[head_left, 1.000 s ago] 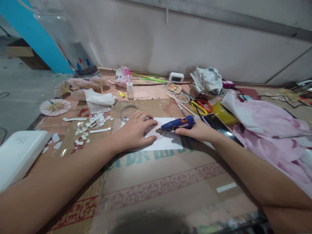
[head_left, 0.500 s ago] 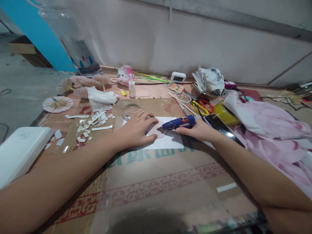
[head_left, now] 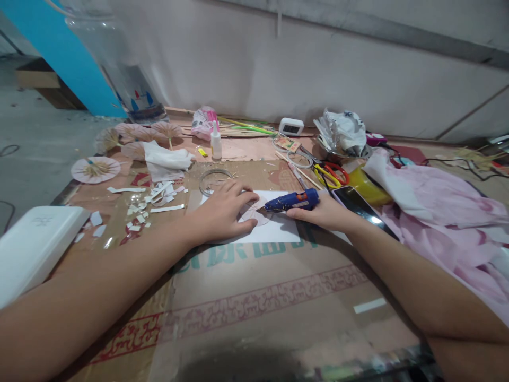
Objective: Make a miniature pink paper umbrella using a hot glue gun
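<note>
My right hand (head_left: 324, 210) is closed round the grip of a blue hot glue gun (head_left: 292, 201). The gun's tip points left, right at a small pale round disc (head_left: 262, 216) with thin lines spreading from its middle. Over the disc's left side lies my left hand (head_left: 226, 211), thumb and index finger apart, pressing it down. Beneath the disc is a sheet of white paper (head_left: 280, 233) on the printed cardboard (head_left: 258, 297). Part of the disc is hidden under my left fingers.
Several finished-looking pleated discs (head_left: 95, 170) lie at the back left, near cut paper scraps (head_left: 161, 193). A small white bottle (head_left: 216, 142), scissors (head_left: 332, 175), a phone (head_left: 363, 209) and pink cloth (head_left: 445, 212) surround the work. A white power bank-like box (head_left: 43, 244) is at left.
Both hands and the glue gun hold nearly the same position. The view has shifted only very slightly.
</note>
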Tool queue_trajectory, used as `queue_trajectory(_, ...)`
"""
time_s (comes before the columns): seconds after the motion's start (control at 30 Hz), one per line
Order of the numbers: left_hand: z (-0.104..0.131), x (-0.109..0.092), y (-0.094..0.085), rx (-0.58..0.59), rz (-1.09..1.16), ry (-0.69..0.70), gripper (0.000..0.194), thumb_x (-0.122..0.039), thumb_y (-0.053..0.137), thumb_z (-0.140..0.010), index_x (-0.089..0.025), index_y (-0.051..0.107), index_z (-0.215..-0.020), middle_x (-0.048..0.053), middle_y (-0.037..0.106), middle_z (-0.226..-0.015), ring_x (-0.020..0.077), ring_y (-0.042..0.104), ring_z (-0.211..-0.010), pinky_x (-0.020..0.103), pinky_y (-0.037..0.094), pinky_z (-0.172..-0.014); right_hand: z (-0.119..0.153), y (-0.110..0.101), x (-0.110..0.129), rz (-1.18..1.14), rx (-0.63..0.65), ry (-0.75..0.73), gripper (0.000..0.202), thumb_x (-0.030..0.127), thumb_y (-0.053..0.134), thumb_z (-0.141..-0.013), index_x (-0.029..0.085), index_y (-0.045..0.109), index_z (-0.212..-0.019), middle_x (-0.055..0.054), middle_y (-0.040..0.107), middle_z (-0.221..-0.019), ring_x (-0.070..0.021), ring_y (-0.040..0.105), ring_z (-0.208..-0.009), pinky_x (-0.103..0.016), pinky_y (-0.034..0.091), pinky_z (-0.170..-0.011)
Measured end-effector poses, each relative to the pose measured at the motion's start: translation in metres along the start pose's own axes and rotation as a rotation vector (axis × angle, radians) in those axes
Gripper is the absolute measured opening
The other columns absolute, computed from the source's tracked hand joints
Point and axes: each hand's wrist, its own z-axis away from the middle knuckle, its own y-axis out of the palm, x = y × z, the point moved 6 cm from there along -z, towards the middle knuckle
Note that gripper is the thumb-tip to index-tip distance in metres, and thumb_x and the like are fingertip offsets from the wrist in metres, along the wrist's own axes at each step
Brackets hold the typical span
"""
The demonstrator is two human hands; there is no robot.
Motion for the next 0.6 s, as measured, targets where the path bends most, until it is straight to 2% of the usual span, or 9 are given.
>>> queue_trajectory(0.13, -0.0001, 0.0001, 0.0003, 0.007, -0.013, 0.004, 0.049, -0.047, 0.061, -0.089, -0.019, 0.063, -0.13, 0.014, 0.058, -0.132, 0.0332, 0.049, -0.127, 0.052, 0.037, -0.114, 0.0, 0.0001, -0.0028, 0.005, -0.002, 0.002, 0.044, 0.054, 0.076, -0.076, 0.018, 0.08, -0.1, -0.004, 0.074, -0.083, -0.0181, 0.062, -0.072, -0.029, 0.049, -0.066)
queue_trajectory(0.4, -0.0002, -0.001, -0.0009, 0.003, 0.022, -0.003, 0.047, -0.044, 0.062, -0.088, -0.02, 0.064, -0.128, 0.014, 0.058, -0.132, 0.0349, 0.049, -0.126, 0.056, 0.037, -0.113, 0.0004, 0.0003, -0.0004, 0.007, 0.017, -0.004, 0.042, 0.053, 0.076, -0.077, 0.018, 0.08, -0.1, -0.004, 0.076, -0.086, -0.019, 0.064, -0.074, -0.029, 0.052, -0.067)
queue_trajectory(0.6, 0.0, -0.0002, -0.0001, -0.001, -0.006, 0.004, 0.048, -0.046, 0.061, -0.088, -0.02, 0.063, -0.128, 0.014, 0.059, -0.133, 0.0338, 0.049, -0.126, 0.054, 0.038, -0.113, 0.0002, -0.0001, -0.001, -0.002, 0.024, 0.0, 0.043, 0.053, 0.077, -0.077, 0.018, 0.08, -0.101, -0.005, 0.076, -0.088, -0.0194, 0.065, -0.075, -0.03, 0.052, -0.067)
